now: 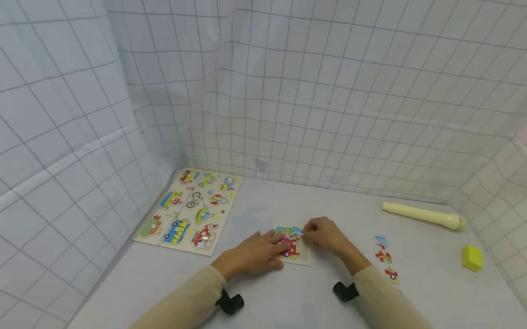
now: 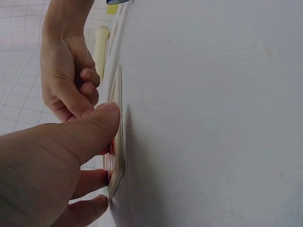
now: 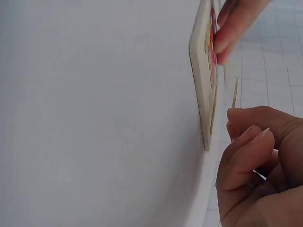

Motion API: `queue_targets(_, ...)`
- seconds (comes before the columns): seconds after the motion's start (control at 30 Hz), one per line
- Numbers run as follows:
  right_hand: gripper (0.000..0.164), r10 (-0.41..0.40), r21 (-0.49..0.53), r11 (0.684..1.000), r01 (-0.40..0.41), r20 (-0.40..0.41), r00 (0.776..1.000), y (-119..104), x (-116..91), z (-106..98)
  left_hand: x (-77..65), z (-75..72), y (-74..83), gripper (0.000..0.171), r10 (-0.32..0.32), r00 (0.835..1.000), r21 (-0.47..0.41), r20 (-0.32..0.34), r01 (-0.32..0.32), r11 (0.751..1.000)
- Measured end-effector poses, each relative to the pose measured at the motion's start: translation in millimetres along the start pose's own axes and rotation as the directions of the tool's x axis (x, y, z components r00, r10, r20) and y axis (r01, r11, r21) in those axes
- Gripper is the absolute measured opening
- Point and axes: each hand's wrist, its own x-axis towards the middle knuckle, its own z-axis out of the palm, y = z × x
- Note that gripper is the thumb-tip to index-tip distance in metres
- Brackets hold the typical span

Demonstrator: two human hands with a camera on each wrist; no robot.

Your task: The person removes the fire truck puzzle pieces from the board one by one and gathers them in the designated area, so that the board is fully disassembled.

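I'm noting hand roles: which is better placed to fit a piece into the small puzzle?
Probably the right hand: it pinches a thin piece by the small puzzle, with loose pieces on its side, while the left hand rests on the puzzle.

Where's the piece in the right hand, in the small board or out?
Out: the right wrist view shows a gap between the piece and the small board.

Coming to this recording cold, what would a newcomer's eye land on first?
Probably the two hands mid-table: the left hand rests on a small colourful puzzle, while the right hand pinches a thin piece near its right side. Next, the large picture board at left and the bright yellow block at far right.
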Motion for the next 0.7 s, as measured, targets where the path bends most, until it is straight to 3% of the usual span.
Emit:
queue_targets(0.23, 0.010, -0.087, -0.021, 0.996, 0.088, 0.041, 0.995, 40, -23, -67, 0.6, 1.1, 0.4, 0.056, -0.002, 1.000, 0.009, -0.005, 0.002, 1.000)
queue_targets(0.4, 0.015, -0.072, -0.066, 0.995, 0.073, 0.011, 0.997, 79, -40, -113, 0.4, 0.8, 1.4, 0.057, -0.006, 1.000, 0.022, -0.003, 0.006, 1.000)
queue_targets(0.53, 0.015, -0.057, -0.111, 0.992, 0.056, -0.005, 0.998, 100, -47, -130, -0.2, 0.2, 1.7, 0.057, -0.017, 1.000, 0.020, 0.000, 0.017, 1.000)
queue_targets(0.7, 0.009, -0.075, -0.159, 0.984, 0.076, 0.015, 0.997, 112, -48, -132, -0.1, 0.0, 2.2, 0.057, -0.014, 1.000, 0.012, 0.002, 0.014, 1.000)
